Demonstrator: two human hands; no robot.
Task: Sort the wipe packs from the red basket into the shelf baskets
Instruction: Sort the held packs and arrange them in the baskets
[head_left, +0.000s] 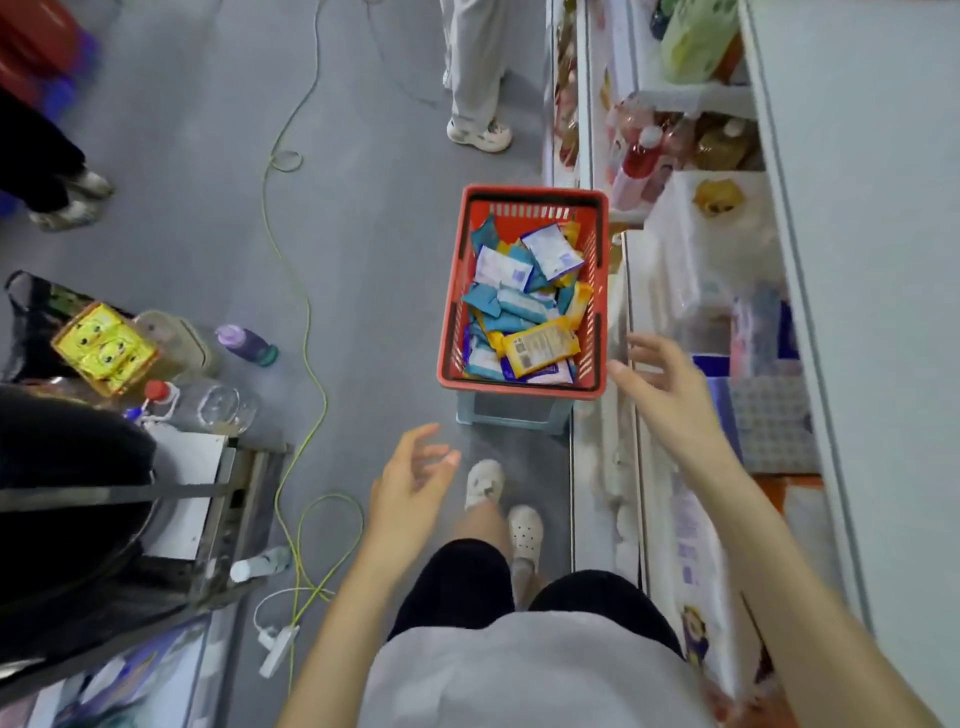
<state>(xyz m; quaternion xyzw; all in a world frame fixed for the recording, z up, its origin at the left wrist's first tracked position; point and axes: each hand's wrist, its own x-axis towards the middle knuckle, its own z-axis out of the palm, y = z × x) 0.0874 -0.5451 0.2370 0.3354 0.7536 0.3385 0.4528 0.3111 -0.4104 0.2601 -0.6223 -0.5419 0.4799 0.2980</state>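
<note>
Bare and empty, the fingers (640, 347) of the right hand (670, 395) are spread wide and reach forward, just beside the near right corner of the red basket (522, 193). The left hand (410, 483) is lower, over the floor (208, 156), its fingers loosely curled and apart, and it holds nothing.

The packs (511, 306) lie in a loose heap inside the basket, which stands on a small pale stool (511, 415) next to the shelf (769, 312). There are blue, white-and-purple and yellow ones. A yellow pack (540, 347) lies flat on top at the near end, closest to both hands.

I think these packs are light and soft, with a smooth film wrapper that may slip a little. They will bend but not break, so a firm pinch is safe. The best hold is probably across the short width of a pack, thumb on top and fingers under an edge, and the top yellow one is easiest to lift first. The shelf baskets are too blurred to tell apart.
</note>
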